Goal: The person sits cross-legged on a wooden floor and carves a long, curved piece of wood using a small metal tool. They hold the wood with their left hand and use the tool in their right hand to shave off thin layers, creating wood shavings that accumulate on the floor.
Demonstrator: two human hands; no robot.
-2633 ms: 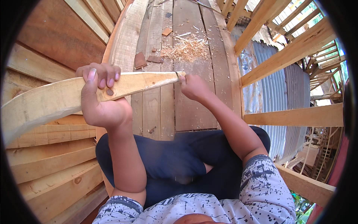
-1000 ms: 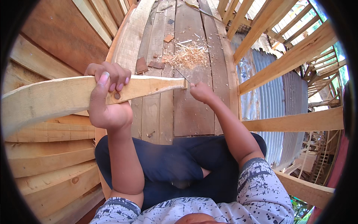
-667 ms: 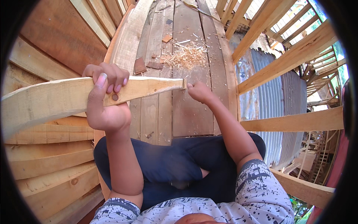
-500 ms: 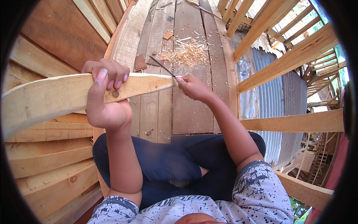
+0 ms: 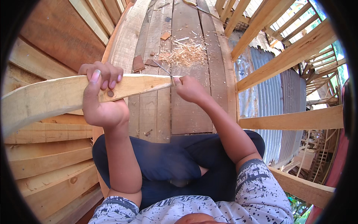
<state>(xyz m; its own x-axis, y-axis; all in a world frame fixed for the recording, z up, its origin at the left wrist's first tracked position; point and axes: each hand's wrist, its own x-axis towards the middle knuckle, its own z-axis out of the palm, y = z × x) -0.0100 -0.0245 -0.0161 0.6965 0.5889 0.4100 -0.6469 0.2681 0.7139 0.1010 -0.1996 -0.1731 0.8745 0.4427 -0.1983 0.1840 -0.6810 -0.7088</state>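
Note:
A long curved piece of pale wood [image 5: 138,84] with a dark round knot runs in from the left and tapers to a narrow end near the middle. My left hand [image 5: 102,91] grips it beside the knot, fingers over the top edge and thumb across the near face. At the tapered end, my right hand [image 5: 190,89] is closed round a knife [image 5: 162,68]. Its thin blade slants up and to the left, touching or very near the tip of the wood. The knife's handle is hidden inside my fist.
Wood shavings [image 5: 184,53] are heaped on the plank floor [image 5: 190,115], with brown offcuts [image 5: 138,64] beside them. A board wall [image 5: 52,132] closes the left side. Wooden rails [image 5: 291,120] and corrugated metal sheets [image 5: 266,89] lie to the right. My crossed legs [image 5: 160,156] are below.
My right hand has moved slightly left, and the knife's blade has shifted and turned a little at the tip. My left hand and the view have shifted only slightly.

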